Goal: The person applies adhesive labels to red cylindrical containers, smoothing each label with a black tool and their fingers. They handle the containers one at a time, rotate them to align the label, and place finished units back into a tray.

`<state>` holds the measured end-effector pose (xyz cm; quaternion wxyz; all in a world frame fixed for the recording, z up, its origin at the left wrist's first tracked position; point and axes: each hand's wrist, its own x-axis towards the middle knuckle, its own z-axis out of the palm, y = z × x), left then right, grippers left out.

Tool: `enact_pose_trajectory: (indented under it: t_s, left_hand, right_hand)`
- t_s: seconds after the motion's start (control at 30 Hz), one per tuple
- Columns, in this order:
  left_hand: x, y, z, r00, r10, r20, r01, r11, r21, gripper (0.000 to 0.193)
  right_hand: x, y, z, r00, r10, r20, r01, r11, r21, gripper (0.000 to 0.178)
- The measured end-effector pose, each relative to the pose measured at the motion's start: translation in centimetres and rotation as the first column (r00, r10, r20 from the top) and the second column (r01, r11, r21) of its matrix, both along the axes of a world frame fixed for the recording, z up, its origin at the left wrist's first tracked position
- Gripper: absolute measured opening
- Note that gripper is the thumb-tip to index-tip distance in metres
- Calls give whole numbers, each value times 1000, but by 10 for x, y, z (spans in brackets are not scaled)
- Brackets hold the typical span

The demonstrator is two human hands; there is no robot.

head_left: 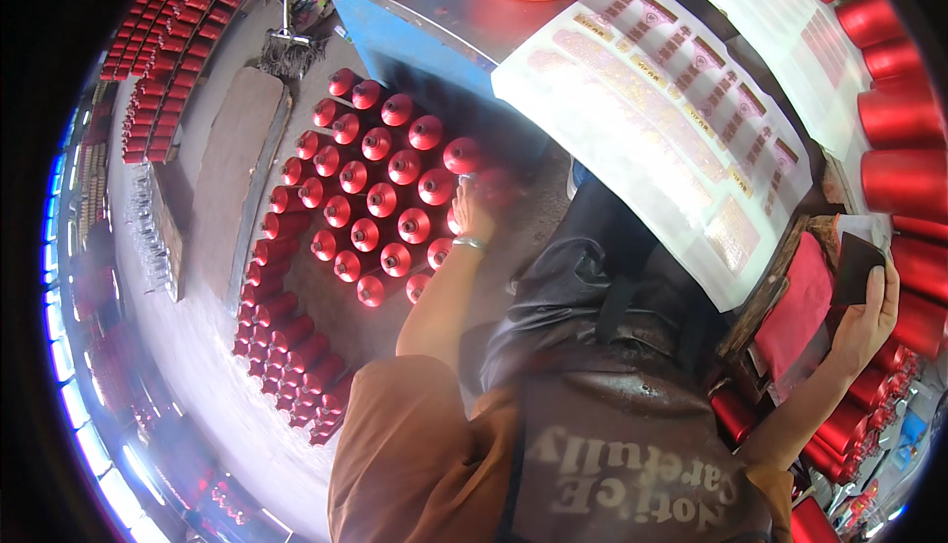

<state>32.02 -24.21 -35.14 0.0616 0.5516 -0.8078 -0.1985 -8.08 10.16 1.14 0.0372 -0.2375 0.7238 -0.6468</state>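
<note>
Left hand (472, 209) down among red cans (380, 197) standing upright in rows on the floor, at about 9 o'clock from the lap. Fingers curled round one can (491, 186) at the cluster's 3 o'clock edge; blurred, so cannot tell whether clamped or only touching. Right hand (869, 311), out at 3 o'clock, closed on a dark flat pad (855, 267), thumb on one face, fingers behind. Just beside it a red cloth (798, 304) and a white sheet (652, 128) of labels across the bench. More red cans (904, 183) stacked on their sides at 2 o'clock.

Probably light, thin-walled, stiff but easily dented; glossy coat likely slippery. Best taken round the shoulder below the narrow neck, not by the cap.
</note>
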Motion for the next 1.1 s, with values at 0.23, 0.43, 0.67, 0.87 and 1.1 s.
enact_pose_trajectory:
  t_s: [0.23,0.43,0.67,0.87,1.1]
  left_hand:
    - [-26,4,-4,992,41,116,-41,999,-4,24]
    - [-11,-21,16,996,-31,90,35,998,-43,28]
    - [108,-9,155,980,16,-200,-63,971,-233,23]
    - [227,52,212,976,199,83,-171,949,-264,31]
    - [340,136,86,748,501,436,-544,839,-31,39]
  right_hand:
    - [-7,13,-9,998,-50,34,49,998,42,24]
    - [-10,10,-12,1000,-30,-2,30,999,22,24]
    - [-17,-7,-23,996,38,79,-30,994,-108,25]
    - [-14,-23,-26,990,119,76,-108,985,-136,23]
    - [-18,-15,0,985,157,77,-152,986,-67,26]
